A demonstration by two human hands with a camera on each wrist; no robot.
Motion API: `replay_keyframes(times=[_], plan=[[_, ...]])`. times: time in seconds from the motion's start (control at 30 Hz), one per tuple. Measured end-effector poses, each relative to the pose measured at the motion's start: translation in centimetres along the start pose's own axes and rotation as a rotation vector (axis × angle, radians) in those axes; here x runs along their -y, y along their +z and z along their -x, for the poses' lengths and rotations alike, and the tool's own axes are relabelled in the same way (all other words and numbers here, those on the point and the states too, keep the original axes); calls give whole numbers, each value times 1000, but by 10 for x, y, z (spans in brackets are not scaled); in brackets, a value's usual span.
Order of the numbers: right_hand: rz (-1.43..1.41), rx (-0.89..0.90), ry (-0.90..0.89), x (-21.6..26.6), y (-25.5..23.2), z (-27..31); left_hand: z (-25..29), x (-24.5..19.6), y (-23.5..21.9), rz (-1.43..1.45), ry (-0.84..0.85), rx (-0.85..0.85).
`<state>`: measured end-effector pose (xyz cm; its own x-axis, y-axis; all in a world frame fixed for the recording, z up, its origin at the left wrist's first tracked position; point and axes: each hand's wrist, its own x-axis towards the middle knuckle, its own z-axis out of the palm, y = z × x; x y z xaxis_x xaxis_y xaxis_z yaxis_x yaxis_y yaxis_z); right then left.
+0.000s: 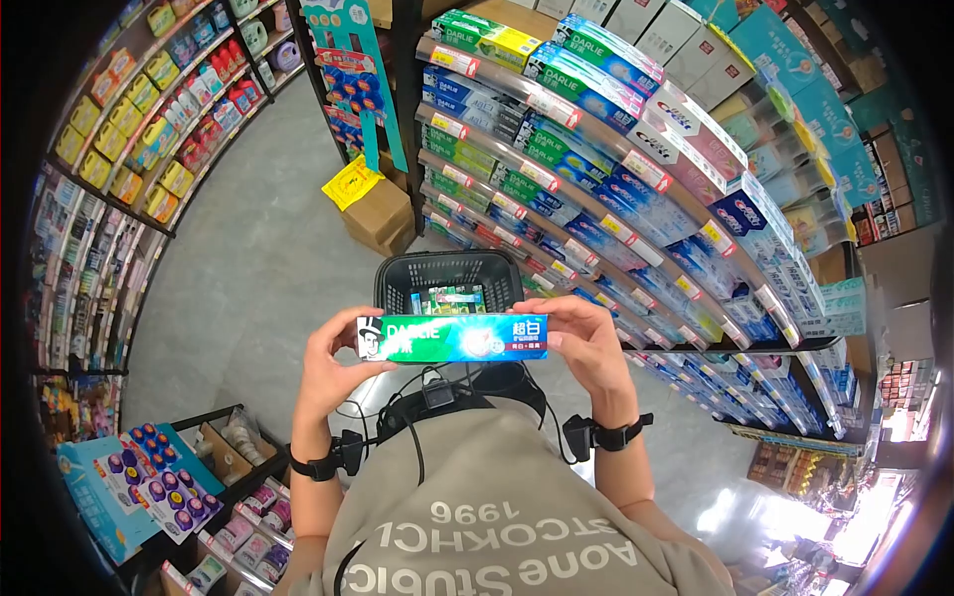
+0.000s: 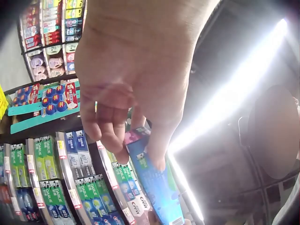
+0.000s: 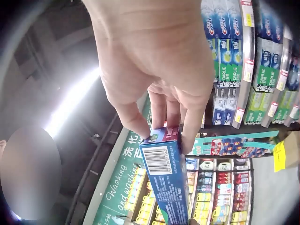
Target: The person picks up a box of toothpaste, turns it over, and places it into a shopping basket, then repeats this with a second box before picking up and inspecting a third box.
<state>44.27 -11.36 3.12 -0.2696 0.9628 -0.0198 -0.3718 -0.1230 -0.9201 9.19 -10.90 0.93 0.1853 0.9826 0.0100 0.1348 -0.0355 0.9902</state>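
A green and blue Darlie toothpaste box [image 1: 452, 339] is held level in front of the body, its printed front facing up to the head camera. My left hand [image 1: 333, 360] pinches its left end, thumb below and fingers behind. At the other end my right hand [image 1: 586, 343] grips the box between thumb and fingers. In the right wrist view the toothpaste box [image 3: 164, 173] shows a barcode on its blue side. Just beyond it, a black shopping basket [image 1: 447, 266] contains several small boxes [image 1: 447, 299].
Tiered shelves of toothpaste boxes [image 1: 556, 149] curve along the right. A cardboard carton [image 1: 381, 221] with a yellow bag [image 1: 352, 183] stands on the floor [image 1: 248, 199] ahead. Bottle shelves [image 1: 149, 129] line the left side, and a bin of packs [image 1: 238, 536] is at lower left.
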Motion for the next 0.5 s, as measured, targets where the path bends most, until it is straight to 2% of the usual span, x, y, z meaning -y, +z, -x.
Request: replay_keyframes(times=[0.5], plan=[[38, -3, 16, 3, 1, 5, 3, -4, 3, -13, -1, -3]])
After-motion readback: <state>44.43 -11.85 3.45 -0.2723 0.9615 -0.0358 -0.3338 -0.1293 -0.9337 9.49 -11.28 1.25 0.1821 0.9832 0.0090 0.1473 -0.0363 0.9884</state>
